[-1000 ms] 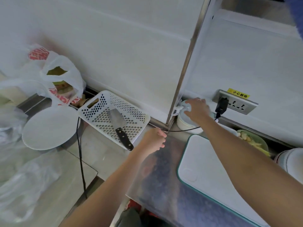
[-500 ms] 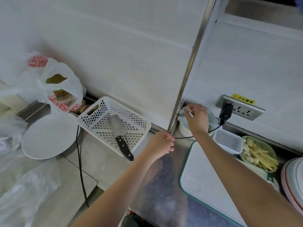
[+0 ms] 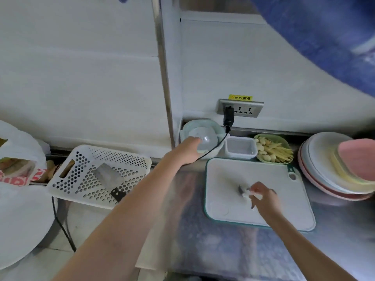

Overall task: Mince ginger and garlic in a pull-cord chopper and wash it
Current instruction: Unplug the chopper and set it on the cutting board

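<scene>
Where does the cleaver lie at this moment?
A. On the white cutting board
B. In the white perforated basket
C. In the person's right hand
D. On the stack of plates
B: the cleaver lies inside the white perforated basket, to the left of the cutting board, with no hand on it.

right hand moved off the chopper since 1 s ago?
Yes. The right hand has left the chopper near the wall socket and sits over the cutting board.
</scene>
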